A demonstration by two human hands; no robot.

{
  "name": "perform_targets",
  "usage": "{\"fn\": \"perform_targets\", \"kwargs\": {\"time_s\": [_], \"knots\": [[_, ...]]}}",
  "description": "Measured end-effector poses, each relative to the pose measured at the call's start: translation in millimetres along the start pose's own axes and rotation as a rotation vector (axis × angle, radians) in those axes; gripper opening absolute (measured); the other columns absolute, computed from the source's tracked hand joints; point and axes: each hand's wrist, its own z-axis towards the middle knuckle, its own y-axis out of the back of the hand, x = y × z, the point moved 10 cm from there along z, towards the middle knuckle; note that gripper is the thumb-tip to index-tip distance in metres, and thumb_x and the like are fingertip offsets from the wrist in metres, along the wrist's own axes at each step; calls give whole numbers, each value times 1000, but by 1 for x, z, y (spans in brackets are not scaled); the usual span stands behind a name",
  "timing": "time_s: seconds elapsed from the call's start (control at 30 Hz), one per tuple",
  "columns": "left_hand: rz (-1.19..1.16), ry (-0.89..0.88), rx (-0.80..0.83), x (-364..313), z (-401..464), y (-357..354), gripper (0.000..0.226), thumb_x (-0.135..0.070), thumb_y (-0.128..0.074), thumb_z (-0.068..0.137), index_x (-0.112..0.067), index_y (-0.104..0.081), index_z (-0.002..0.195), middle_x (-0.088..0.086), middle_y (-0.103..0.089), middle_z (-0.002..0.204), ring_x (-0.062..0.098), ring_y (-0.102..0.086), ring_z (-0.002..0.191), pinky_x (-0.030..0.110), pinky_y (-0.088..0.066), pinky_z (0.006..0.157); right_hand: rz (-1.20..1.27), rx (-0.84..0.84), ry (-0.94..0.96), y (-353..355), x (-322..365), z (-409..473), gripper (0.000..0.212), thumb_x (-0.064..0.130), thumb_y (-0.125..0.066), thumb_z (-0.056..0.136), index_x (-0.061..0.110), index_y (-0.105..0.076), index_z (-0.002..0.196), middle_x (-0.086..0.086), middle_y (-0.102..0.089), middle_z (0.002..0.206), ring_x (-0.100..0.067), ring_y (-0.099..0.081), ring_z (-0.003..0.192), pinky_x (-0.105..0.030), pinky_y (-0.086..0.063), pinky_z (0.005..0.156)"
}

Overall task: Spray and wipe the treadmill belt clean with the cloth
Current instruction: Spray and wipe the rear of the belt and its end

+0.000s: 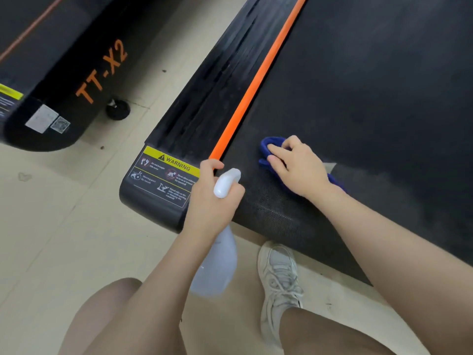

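Observation:
The black treadmill belt fills the upper right of the head view, edged on its left by an orange strip. My right hand lies on a blue cloth near the belt's rear left corner, fingers curled over the bunched cloth and pressing it onto the belt. My left hand grips the neck of a white spray bottle, whose head points toward the belt and whose body hangs below my hand, over the floor. A lighter, duller patch shows on the belt around the cloth.
The treadmill's black side rail carries a yellow warning label at its rear end. A second treadmill marked TT-X2 stands to the left across a strip of beige floor. My white sneaker stands behind the belt's rear edge.

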Motion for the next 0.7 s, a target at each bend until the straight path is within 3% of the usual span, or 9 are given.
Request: {"fn": "perform_targets", "kwargs": {"time_s": [0.07, 0.1, 0.2, 0.23, 0.37, 0.43, 0.5, 0.6, 0.7], "knots": [[-9, 22, -24, 1, 2, 3, 38, -22, -58, 83, -22, -41, 116, 4, -58, 83, 26, -58, 81, 40, -46, 70, -33, 124, 215, -9, 15, 19, 37, 37, -45, 96, 24, -56, 129, -8, -47, 114, -29, -48, 94, -38, -44, 79], [-12, 28, -37, 2, 3, 6, 39, -24, -58, 83, -24, -41, 118, 4, -60, 84, 24, -59, 81, 39, -47, 71, -77, 138, 201, -11, 9, 33, 37, 38, -44, 96, 25, -56, 129, -8, -47, 115, -29, -47, 96, -41, -44, 82], [-15, 12, -64, 2, -2, 14, 36, -19, -57, 88, -33, -38, 116, -2, -57, 77, 8, -56, 73, 15, -42, 61, -182, -2, -112, -2, -18, 61, 35, 37, -39, 98, 23, -56, 125, -10, -44, 119, -32, -48, 98, -39, -41, 78], [-24, 12, -63, 2, -3, 16, 36, -18, -56, 89, -34, -37, 114, -3, -55, 72, 8, -55, 70, 12, -40, 56, -209, -21, -123, -3, -10, 56, 35, 37, -39, 98, 21, -56, 124, -10, -45, 118, -32, -48, 96, -38, -40, 74], [-6, 3, -70, 4, -2, 23, 36, -13, -56, 87, -32, -37, 111, -5, -53, 66, 10, -54, 67, 13, -39, 55, -60, 71, 264, -22, 62, -1, 31, 32, -54, 89, 16, -63, 115, -12, -54, 101, -32, -53, 75, -32, -39, 56], [2, 14, -86, 5, 1, 27, 37, -12, -57, 87, -29, -38, 113, -5, -53, 69, 7, -54, 69, 12, -38, 55, -56, 79, 377, -21, 69, -6, 30, 33, -51, 86, 18, -68, 105, -11, -56, 90, -29, -54, 65, -28, -35, 50], [3, 32, -96, 5, 4, 29, 36, -11, -56, 87, -29, -39, 113, -4, -55, 72, 5, -53, 70, 8, -38, 56, -141, 50, 315, -20, 59, 24, 35, 35, -41, 90, 19, -67, 107, -11, -55, 95, -32, -56, 72, -31, -37, 54], [20, 34, -106, 5, 9, 33, 35, -12, -56, 86, -26, -41, 115, 1, -58, 75, 7, -54, 74, 7, -38, 55, -248, 46, -23, -18, 26, 70, 35, 35, -36, 98, 18, -56, 121, -11, -47, 115, -33, -51, 95, -37, -38, 68], [32, 44, -117, 8, 11, 36, 37, -12, -56, 86, -24, -43, 118, -1, -59, 78, 15, -56, 83, 17, -40, 61, -207, 47, 29, -26, 51, 48, 32, 33, -37, 96, 17, -57, 114, -12, -48, 111, -33, -52, 93, -36, -36, 63]]}}
